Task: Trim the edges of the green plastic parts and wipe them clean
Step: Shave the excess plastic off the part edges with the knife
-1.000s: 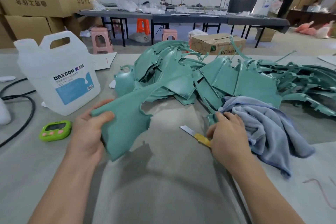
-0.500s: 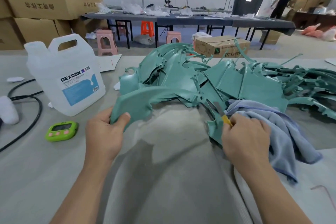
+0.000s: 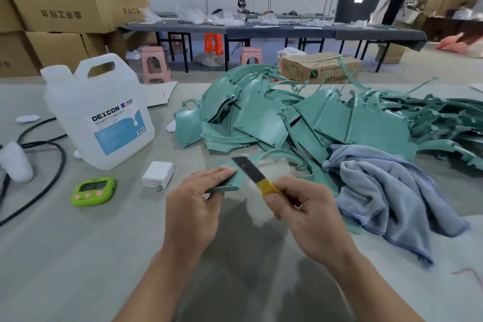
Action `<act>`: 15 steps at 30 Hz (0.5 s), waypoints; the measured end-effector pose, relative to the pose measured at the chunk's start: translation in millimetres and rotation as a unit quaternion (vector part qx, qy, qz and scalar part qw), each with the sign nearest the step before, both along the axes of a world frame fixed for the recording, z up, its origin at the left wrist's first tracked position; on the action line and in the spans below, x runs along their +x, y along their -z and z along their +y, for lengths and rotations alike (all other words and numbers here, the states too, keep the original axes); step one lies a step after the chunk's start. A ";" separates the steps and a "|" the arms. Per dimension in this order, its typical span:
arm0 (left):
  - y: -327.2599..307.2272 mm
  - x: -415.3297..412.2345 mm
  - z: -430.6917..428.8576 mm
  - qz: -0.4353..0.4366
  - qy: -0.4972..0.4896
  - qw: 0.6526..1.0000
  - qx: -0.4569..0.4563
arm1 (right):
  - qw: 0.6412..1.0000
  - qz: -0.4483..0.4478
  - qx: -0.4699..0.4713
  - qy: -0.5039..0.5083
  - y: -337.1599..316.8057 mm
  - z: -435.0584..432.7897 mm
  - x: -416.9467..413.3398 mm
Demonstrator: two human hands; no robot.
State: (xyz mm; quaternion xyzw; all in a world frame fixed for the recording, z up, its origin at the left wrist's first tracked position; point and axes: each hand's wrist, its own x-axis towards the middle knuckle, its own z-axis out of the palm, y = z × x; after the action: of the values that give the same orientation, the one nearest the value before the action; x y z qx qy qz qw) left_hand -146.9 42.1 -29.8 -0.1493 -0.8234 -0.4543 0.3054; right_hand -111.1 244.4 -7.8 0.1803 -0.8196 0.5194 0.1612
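Note:
My left hand (image 3: 194, 206) grips one end of a curved green plastic part (image 3: 285, 162), holding it nearly edge-on above the table. My right hand (image 3: 305, 213) pinches a knife blade (image 3: 248, 168) by its yellow-taped handle, and the blade lies against the part's near end beside my left fingertips. A big pile of green plastic parts (image 3: 300, 117) covers the table behind. A blue-grey cloth (image 3: 386, 188) lies crumpled to the right of my hands, over part of the pile.
A white DEXCON jug (image 3: 99, 112) stands at the left, with a green timer (image 3: 92, 191), a white charger (image 3: 158, 174) and a black cable (image 3: 52, 162) near it. Cardboard boxes, stools and a long dark table fill the background, and a person stands at the far right.
My left hand turned the green part from flat to nearly edge-on and brought it to the centre. My right hand lifted the blade from the table near the cloth up to the part's end.

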 end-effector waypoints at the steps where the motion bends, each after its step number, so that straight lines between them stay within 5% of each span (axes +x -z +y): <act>1: -0.7 0.3 -0.1 0.002 -0.002 1.000 0.000 | 1.000 -0.010 0.002 -0.010 1.5 0.3 -0.8; 4: 0.0 0.7 1.0 0.011 0.007 1.000 0.006 | 0.998 -0.049 0.007 0.026 9.7 -0.4 -6.8; 10: 1.5 -0.1 1.0 -0.005 0.011 0.999 0.033 | 0.961 -0.071 0.011 0.268 12.4 17.6 -31.1; 15: -0.1 0.4 0.7 -0.002 0.015 0.999 0.028 | 0.996 -0.036 -0.060 0.047 8.2 12.3 -19.7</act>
State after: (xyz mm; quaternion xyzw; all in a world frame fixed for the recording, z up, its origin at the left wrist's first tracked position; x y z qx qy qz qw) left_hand -146.5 42.8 -29.8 -0.1523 -0.8085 -0.4824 0.3008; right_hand -130.9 256.8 -16.0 0.1123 -0.7998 0.5657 0.1665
